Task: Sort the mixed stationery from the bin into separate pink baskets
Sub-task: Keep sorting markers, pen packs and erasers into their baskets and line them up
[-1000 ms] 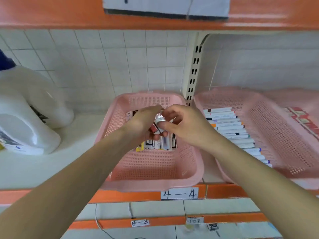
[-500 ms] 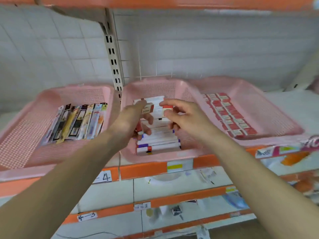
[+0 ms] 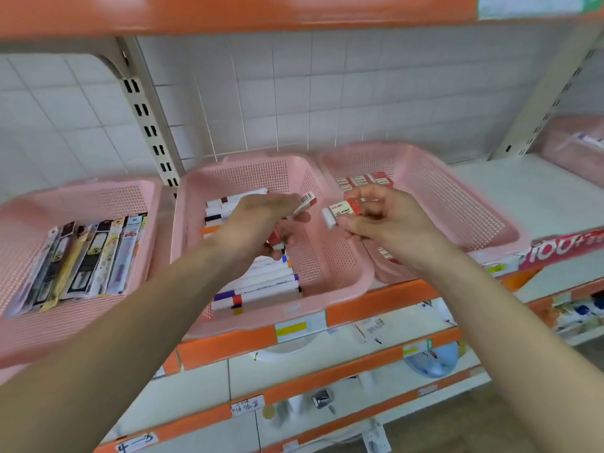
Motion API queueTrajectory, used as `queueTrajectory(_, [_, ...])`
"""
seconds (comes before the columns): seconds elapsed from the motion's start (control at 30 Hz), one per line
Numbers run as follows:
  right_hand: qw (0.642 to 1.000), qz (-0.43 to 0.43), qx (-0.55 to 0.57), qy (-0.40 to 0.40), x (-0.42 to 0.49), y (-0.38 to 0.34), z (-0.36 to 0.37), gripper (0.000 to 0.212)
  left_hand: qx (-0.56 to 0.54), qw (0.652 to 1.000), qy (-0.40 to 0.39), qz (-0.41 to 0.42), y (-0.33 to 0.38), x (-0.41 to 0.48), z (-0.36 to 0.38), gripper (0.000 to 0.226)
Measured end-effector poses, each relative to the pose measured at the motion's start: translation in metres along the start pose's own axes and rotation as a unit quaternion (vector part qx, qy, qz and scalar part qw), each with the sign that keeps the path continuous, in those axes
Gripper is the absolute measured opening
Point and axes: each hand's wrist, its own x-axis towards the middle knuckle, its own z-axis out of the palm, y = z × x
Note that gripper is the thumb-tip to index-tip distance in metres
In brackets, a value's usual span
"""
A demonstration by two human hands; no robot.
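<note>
Three pink baskets stand side by side on the shelf. The left basket [image 3: 19, 331] holds packaged pens. The middle basket [image 3: 327, 276] holds white markers [image 3: 261, 282] with coloured caps. The right basket [image 3: 457, 207] holds red-and-white erasers [image 3: 362, 181]. My left hand [image 3: 258, 223] hovers over the middle basket and grips a few small items, one with a barcode label [image 3: 305, 201]. My right hand [image 3: 389, 220] pinches a white eraser in a red sleeve [image 3: 341, 212] over the gap between the middle and right baskets.
An orange shelf edge [image 3: 376, 305] runs under the baskets, with lower shelves of small goods below. A slotted upright [image 3: 147, 125] stands behind the left and middle baskets. Another pink basket [image 3: 578, 148] sits far right. White tiles form the back wall.
The view has swung right from the pen basket to the marker and eraser baskets. My hands have parted, and my right hand has drawn an eraser away to the right.
</note>
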Motion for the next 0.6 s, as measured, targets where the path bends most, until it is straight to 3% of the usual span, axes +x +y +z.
queueTrajectory(0.13, [0.999, 0.025, -0.038, 0.027, -0.002, 0.004, -0.018, 0.031, 0.037, 0.998, -0.036, 0.027, 0.001, 0.014, 0.007, 0.021])
queueTrajectory(0.37, [0.996, 0.037, -0.016, 0.083, -0.001, 0.01, -0.035, 0.032, 0.008, 0.997, -0.065, 0.03, 0.006, 0.031, 0.021, 0.029])
queueTrajectory(0.6, [0.993, 0.027, -0.028, 0.108, 0.011, 0.015, -0.051, 0.034, 0.083, 0.995, -0.05, 0.039, 0.005, 0.045, 0.032, 0.031])
